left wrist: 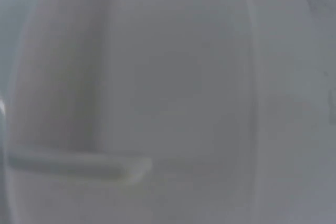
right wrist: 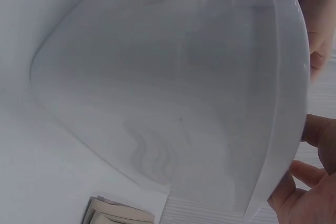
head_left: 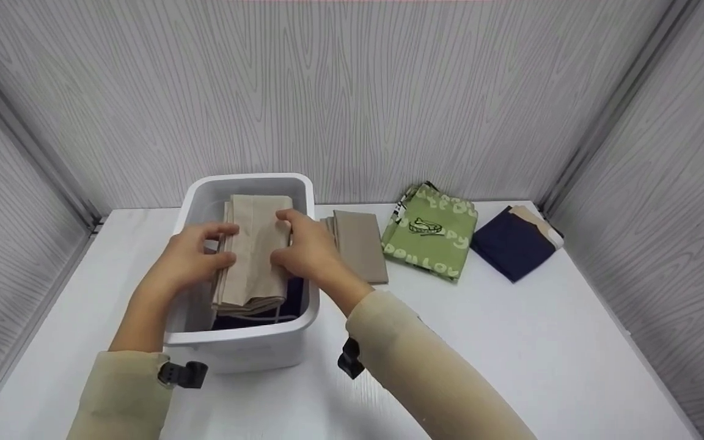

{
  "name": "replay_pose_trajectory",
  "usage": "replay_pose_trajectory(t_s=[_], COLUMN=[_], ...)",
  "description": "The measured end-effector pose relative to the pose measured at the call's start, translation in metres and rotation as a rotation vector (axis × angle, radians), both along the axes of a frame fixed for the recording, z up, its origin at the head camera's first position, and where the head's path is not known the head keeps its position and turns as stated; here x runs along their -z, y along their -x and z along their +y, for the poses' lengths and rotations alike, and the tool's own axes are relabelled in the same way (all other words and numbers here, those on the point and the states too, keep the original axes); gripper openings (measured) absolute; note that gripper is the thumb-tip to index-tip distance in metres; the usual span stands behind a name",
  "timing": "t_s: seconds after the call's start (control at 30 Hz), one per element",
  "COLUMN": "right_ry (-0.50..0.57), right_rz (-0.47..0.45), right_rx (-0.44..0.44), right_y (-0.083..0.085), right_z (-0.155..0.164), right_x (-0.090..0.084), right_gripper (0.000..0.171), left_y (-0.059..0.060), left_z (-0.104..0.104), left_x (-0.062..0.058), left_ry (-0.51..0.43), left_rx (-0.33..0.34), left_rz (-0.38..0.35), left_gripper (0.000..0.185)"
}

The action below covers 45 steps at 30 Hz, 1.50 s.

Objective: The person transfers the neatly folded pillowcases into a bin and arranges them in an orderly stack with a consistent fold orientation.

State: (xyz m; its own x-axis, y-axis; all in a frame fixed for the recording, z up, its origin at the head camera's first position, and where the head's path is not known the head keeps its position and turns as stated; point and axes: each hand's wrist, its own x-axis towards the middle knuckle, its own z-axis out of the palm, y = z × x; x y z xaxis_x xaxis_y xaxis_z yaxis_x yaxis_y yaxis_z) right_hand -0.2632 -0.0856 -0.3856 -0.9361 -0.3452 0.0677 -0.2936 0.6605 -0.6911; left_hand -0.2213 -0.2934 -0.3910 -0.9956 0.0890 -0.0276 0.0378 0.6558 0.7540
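Note:
A folded beige cloth (head_left: pixel 257 256), several layers thick, lies inside a white plastic bin (head_left: pixel 236 335) on top of dark navy fabric (head_left: pixel 294 296). My left hand (head_left: pixel 190 253) holds the cloth's left edge, thumb and fingers spread along it. On the opposite edge my right hand (head_left: pixel 306 247) grips it, with fingers and thumb over the top face. A thin pale strap shows under the cloth's near end. The right wrist view has the bin's outer wall (right wrist: pixel 157 87) with fingers above the rim. Only a blurred grey-white surface fills the left wrist view.
Just right of the bin lies a folded taupe cloth (head_left: pixel 361 247). Beyond it are a green folded cloth (head_left: pixel 431 235) with printed letters and a folded navy cloth (head_left: pixel 514 244) with a beige part. Wood-grain panels (head_left: pixel 352 91) enclose the white table (head_left: pixel 480 342).

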Motion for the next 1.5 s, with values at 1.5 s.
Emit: replay_pose_trajectory(t_s=[1.5], right_ry=[0.089], right_rz=[0.085], right_rx=[-0.011], right_y=[-0.002], right_z=[0.033], right_x=[-0.013], right_gripper=[0.058], left_y=[-0.01], left_z=[0.002], left_x=[-0.002], left_ry=[0.119], left_rx=[-0.006], left_rz=[0.013], left_gripper=[0.056])
